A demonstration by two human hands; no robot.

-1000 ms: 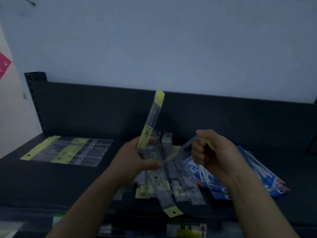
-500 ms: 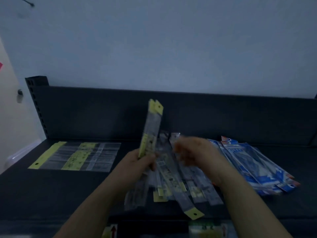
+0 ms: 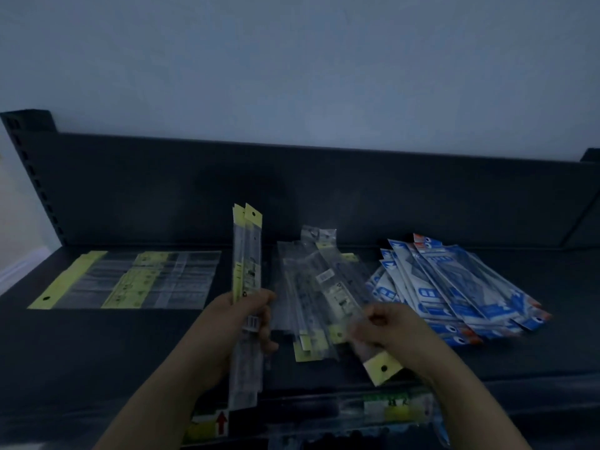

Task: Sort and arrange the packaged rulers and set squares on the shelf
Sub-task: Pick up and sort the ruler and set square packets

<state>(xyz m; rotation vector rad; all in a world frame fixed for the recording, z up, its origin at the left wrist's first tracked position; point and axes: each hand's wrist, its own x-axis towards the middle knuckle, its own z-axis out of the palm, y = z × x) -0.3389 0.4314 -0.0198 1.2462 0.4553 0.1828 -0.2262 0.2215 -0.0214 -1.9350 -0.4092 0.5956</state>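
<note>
Hands with rulers over dark shelf, pale wall.

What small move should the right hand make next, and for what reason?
Probably lift the ruler pack that the right hand grips out of the loose pile and lay it against the bundle held upright in the left hand. The bundle shows two like packs with yellow tabs, and the pile is unsorted.

My only camera sits on my head, a wide-angle view facing forward and down at the shelf from close in front of it. The shelf's back panel crosses mid-frame, the pale wall is above it, and the shelf's front edge runs near the bottom.
</note>
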